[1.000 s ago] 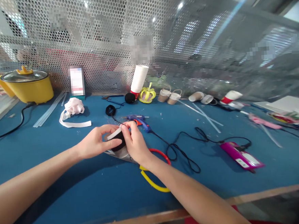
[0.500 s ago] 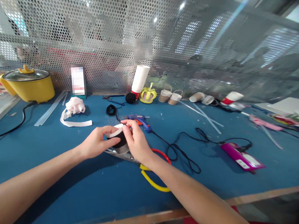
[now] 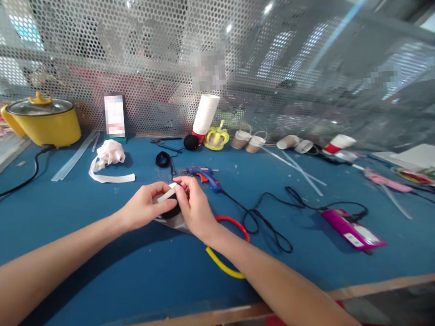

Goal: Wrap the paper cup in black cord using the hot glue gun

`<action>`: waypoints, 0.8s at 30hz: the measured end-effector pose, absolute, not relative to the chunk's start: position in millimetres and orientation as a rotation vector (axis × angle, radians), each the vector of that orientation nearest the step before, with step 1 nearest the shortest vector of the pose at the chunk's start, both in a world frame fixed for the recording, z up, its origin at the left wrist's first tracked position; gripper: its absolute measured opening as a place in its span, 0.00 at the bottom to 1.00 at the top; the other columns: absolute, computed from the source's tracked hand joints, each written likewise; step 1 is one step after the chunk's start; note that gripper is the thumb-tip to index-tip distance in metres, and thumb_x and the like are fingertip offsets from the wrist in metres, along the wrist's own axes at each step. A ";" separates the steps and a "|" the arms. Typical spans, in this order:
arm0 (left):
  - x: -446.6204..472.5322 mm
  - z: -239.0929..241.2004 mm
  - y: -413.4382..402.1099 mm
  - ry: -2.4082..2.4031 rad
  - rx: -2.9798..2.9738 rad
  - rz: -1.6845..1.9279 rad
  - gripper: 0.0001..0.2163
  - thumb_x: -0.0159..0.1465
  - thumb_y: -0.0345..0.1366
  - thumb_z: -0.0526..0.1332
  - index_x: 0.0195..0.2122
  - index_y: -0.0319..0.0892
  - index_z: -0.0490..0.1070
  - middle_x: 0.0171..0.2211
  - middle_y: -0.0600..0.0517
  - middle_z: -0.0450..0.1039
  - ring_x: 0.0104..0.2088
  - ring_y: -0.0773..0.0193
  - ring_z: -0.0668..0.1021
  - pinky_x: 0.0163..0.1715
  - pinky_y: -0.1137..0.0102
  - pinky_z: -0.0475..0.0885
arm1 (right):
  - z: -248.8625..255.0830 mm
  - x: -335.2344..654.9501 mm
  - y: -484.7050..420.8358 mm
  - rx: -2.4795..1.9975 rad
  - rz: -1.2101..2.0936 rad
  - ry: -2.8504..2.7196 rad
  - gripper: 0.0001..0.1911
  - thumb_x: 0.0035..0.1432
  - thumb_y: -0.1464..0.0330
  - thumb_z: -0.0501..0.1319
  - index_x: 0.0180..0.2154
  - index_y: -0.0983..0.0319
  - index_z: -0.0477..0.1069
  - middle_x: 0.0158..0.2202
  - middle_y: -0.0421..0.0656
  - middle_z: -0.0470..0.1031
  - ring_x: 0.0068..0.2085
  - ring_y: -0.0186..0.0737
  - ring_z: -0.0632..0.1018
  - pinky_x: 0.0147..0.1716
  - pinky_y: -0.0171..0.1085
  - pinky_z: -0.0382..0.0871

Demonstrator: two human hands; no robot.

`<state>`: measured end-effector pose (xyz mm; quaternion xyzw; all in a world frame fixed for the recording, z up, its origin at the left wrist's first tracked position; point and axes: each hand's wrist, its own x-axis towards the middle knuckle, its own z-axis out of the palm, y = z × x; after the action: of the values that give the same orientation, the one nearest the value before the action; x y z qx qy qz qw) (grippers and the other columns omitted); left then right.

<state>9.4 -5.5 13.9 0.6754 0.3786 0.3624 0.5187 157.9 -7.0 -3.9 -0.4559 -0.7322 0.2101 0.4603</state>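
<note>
Both my hands meet over the middle of the blue table (image 3: 79, 272). My left hand (image 3: 144, 205) grips a small paper cup (image 3: 169, 204) wrapped in black, tilted with its white rim up. My right hand (image 3: 193, 207) pinches at the cup's rim, fingers closed, where a thin black thread (image 3: 172, 175) runs up to a black yarn coil (image 3: 161, 159). Under my hands lies a pair of scissors (image 3: 224, 264) with yellow and red handles.
A blue glue gun (image 3: 203, 174) with a black cord (image 3: 266, 221) lies just behind my hands. A pink packet (image 3: 352, 227) sits right. A yellow pot (image 3: 41, 121), white ribbon (image 3: 107, 158), glue sticks, a cup stack (image 3: 204, 113) and small cup baskets line the perforated back wall.
The cup has tipped and sunk slightly between my hands. My right fingers have shifted along its rim. The view has drifted a little.
</note>
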 end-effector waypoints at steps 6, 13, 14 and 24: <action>9.3 12.8 -6.1 0.930 1.588 0.900 0.08 0.54 0.37 0.56 0.26 0.37 0.64 0.23 0.56 0.62 0.25 0.71 0.64 0.25 0.76 0.59 | -4.3 155.2 -8.4 -1.096 0.412 -1.851 0.04 0.59 0.67 0.48 0.35 0.60 0.58 0.42 0.50 0.66 0.43 0.41 0.70 0.41 0.42 0.65; 9.3 10.8 -5.3 0.928 1.545 0.901 0.06 0.54 0.36 0.56 0.25 0.38 0.62 0.21 0.58 0.60 0.24 0.71 0.64 0.26 0.75 0.58 | -2.3 157.2 -7.7 -1.050 0.442 -1.867 0.02 0.58 0.68 0.49 0.32 0.60 0.57 0.43 0.50 0.65 0.46 0.40 0.68 0.44 0.43 0.63; 9.1 10.6 -4.7 0.935 1.556 0.895 0.06 0.54 0.35 0.56 0.25 0.38 0.63 0.21 0.58 0.61 0.24 0.71 0.64 0.26 0.75 0.59 | -0.7 158.0 -6.7 -1.046 0.477 -1.857 0.02 0.57 0.68 0.50 0.32 0.60 0.57 0.43 0.50 0.65 0.46 0.40 0.68 0.45 0.42 0.62; 7.8 5.5 0.4 0.977 1.670 0.850 0.06 0.53 0.36 0.56 0.26 0.38 0.65 0.23 0.56 0.64 0.26 0.69 0.66 0.29 0.74 0.62 | 32.5 158.6 25.0 -1.177 1.095 -1.604 0.07 0.47 0.65 0.57 0.26 0.63 0.64 0.32 0.42 0.71 0.33 0.34 0.70 0.35 0.35 0.63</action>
<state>7.8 0.4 5.5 0.6881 0.4025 0.3504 0.4917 158.6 25.0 32.5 -0.4701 -0.6405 0.4370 0.4217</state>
